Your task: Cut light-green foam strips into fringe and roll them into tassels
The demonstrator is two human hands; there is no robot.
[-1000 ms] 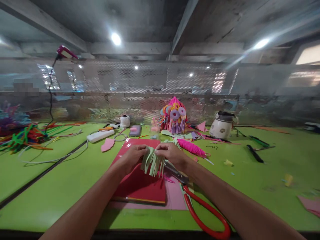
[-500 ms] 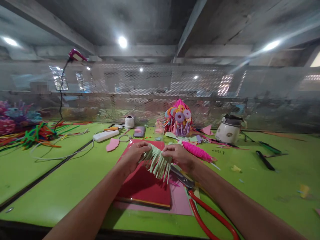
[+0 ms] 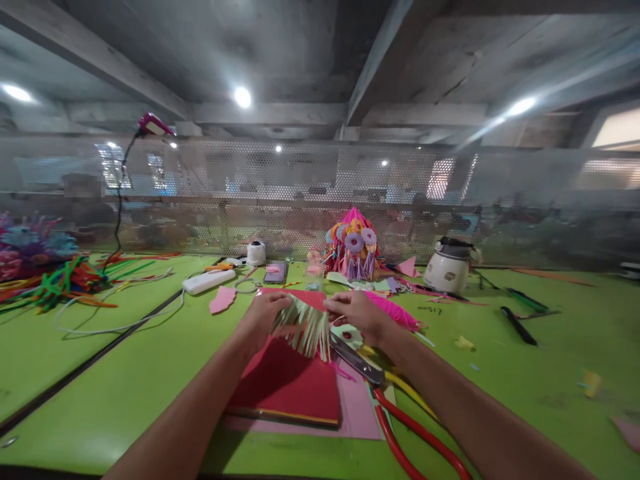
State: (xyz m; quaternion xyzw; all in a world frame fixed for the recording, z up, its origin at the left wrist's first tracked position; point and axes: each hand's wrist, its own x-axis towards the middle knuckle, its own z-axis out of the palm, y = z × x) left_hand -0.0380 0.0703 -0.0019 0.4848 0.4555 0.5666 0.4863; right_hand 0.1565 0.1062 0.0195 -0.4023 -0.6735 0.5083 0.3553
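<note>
A pale green strip of fringed paper (image 3: 304, 330) hangs between my two hands, its cut strands pointing down. My left hand (image 3: 265, 319) pinches one end of it. At the other end, my right hand (image 3: 359, 313) closes thumb and fingers on the strip's edge. Beneath lies a red book or folder (image 3: 290, 387), on top of pink paper sheets (image 3: 360, 413). Red-handled scissors (image 3: 367, 367) rest by the red cover's right edge, under my right wrist. A pale green round paper piece with a dark centre (image 3: 347, 335) shows below my right hand.
A bright pink yarn bundle (image 3: 393, 310) lies beyond my right hand. Farther back are a colourful tasselled paper ornament (image 3: 354, 243), a white kettle (image 3: 449, 267), a phone (image 3: 275, 272) and a white power strip (image 3: 209, 282). A black-handled tool (image 3: 519, 325) lies right; coloured strips (image 3: 75, 283) are piled left.
Both hands, still holding the fringed strip, sit slightly farther left in view. The round paper piece and yellow handles below my right hand show more. The whole view has shifted a little.
</note>
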